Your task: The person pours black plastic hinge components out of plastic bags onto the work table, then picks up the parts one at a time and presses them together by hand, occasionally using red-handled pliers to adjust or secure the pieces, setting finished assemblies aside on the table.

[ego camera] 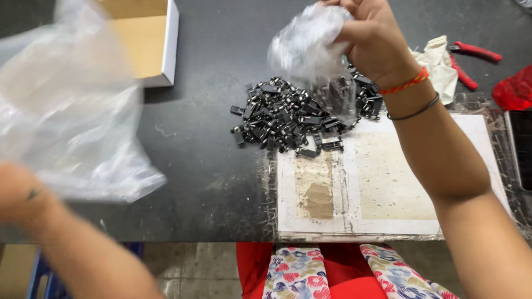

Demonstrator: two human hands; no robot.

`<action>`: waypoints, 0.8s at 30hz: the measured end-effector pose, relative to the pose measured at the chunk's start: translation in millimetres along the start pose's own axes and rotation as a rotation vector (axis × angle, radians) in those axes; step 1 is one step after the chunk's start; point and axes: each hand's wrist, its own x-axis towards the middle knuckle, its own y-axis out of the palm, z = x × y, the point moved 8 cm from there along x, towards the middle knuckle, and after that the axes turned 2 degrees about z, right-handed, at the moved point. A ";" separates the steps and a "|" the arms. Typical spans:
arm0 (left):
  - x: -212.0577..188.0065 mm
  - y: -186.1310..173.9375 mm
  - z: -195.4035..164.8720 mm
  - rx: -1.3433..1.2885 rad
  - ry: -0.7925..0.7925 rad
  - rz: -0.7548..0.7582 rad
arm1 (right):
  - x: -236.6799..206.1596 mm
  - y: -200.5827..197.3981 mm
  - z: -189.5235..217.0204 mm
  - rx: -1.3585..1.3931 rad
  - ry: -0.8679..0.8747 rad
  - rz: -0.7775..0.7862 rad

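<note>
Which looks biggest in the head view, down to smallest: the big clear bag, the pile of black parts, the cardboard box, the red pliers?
1. big clear bag, though nearness to the camera inflates it
2. pile of black parts
3. cardboard box, partly out of frame, so unsure
4. red pliers

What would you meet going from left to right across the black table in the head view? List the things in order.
Large clear plastic bag → open cardboard box → pile of small black parts → white cloth → red-handled pliers → red bag.
</note>
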 end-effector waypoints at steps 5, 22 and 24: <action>-74.0 -33.9 -48.8 -0.152 0.409 0.061 | -27.9 111.3 -27.1 -0.528 -0.226 0.410; -260.7 13.2 -171.3 -0.912 0.524 0.572 | -155.1 181.7 -149.3 -0.766 0.099 0.389; -264.9 5.1 -178.3 -0.915 0.680 0.513 | -154.2 173.9 -165.2 -0.680 0.239 0.380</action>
